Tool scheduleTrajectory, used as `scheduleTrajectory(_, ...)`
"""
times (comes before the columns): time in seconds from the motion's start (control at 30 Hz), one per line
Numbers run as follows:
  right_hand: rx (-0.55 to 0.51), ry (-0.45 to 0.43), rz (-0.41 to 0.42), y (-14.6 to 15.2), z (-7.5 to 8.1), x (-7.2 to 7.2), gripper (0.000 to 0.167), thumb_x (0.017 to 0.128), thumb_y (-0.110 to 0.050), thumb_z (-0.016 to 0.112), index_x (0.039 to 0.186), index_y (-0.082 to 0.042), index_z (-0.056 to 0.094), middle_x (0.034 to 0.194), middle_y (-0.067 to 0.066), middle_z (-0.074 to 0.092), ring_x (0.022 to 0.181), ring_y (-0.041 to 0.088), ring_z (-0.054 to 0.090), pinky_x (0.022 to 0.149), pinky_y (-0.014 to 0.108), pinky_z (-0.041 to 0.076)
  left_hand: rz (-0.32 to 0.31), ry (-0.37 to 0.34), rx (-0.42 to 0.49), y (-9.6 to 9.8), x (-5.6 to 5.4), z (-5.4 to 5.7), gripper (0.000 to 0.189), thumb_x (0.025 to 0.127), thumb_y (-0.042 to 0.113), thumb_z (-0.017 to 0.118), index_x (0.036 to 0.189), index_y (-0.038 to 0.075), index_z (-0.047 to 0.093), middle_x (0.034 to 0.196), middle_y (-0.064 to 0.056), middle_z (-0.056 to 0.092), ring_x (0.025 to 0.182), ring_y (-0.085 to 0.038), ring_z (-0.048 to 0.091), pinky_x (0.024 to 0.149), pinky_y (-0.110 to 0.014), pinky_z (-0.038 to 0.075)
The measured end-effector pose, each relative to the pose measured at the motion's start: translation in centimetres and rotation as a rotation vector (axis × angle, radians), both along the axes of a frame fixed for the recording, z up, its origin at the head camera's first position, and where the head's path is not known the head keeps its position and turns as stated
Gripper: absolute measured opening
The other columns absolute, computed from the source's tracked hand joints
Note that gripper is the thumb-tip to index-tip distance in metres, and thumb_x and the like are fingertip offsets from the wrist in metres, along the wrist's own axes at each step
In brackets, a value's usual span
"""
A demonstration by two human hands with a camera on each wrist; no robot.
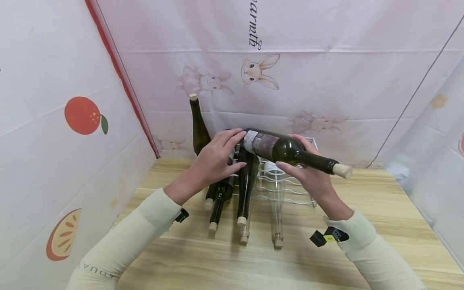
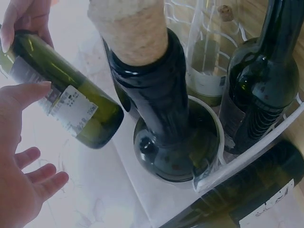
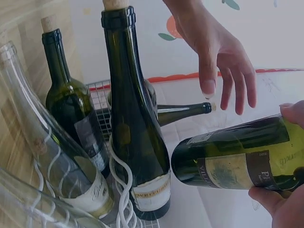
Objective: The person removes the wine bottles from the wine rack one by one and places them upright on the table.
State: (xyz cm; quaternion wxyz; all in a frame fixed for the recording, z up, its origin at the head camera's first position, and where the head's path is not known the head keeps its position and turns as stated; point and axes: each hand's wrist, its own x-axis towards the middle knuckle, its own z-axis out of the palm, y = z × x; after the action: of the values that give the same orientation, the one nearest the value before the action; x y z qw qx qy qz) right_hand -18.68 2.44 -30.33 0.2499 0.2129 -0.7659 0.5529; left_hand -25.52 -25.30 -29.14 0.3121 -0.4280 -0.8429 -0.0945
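My right hand (image 1: 313, 175) grips a corked dark green wine bottle (image 1: 266, 146) around its shoulder. The bottle lies nearly level above the rack, its cork pointing right and its base towards my left hand. My left hand (image 1: 214, 159) is beside that base with its fingers spread, holding nothing; the right wrist view shows a gap between them. Below, a white wire rack (image 1: 295, 200) carries several corked bottles, among them a dark green bottle (image 1: 249, 181) and a clear glass bottle (image 1: 277, 207), their necks pointing towards me. The rack's rear is mostly hidden.
Another green bottle (image 1: 199, 129) stands out beyond the left side of the rack, its cork up. The rack sits on a wood-grain table (image 1: 203, 257). Printed cloth walls (image 1: 326, 88) close in the back and both sides. Straps with small black devices circle both wrists.
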Motion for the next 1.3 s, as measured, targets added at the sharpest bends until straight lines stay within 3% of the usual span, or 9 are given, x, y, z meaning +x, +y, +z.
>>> scheduleTrajectory(0.27,-0.028,-0.044,0.024,-0.6,0.2,0.2,0.071,0.08,0.008,0.082,0.145,0.007,0.051,0.141,0.022,0.061,0.106,-0.003,0.062,0.078,0.011,0.055,-0.025,0.036,-0.021,0.4,0.2,0.3,0.086,0.086,0.04,0.085,0.154,0.004,0.045,0.153,-0.015,0.053,0.139,-0.031,0.052,0.117,-0.04,0.048)
scheduleTrajectory(0.6,-0.081,-0.077,0.073,-0.4,-1.5,-1.0,0.073,0.083,-0.001,0.084,0.149,-0.008,0.052,0.142,0.013,0.062,0.112,0.008,0.068,0.079,0.019,0.062,-0.067,0.063,-0.021,0.7,0.5,0.8,0.087,0.084,0.039,0.087,0.153,0.006,0.045,0.151,-0.017,0.054,0.139,-0.032,0.052,0.117,-0.044,0.047)
scheduleTrajectory(1.3,-0.242,-0.171,0.21,-1.5,-1.3,-0.3,0.071,0.084,0.004,0.08,0.148,-0.004,0.051,0.133,0.008,0.064,0.11,0.013,0.07,0.083,0.022,0.062,-0.066,0.12,-0.062,2.2,1.7,1.0,0.088,0.08,0.043,0.088,0.152,0.011,0.049,0.151,-0.015,0.056,0.139,-0.035,0.053,0.112,-0.047,0.053)
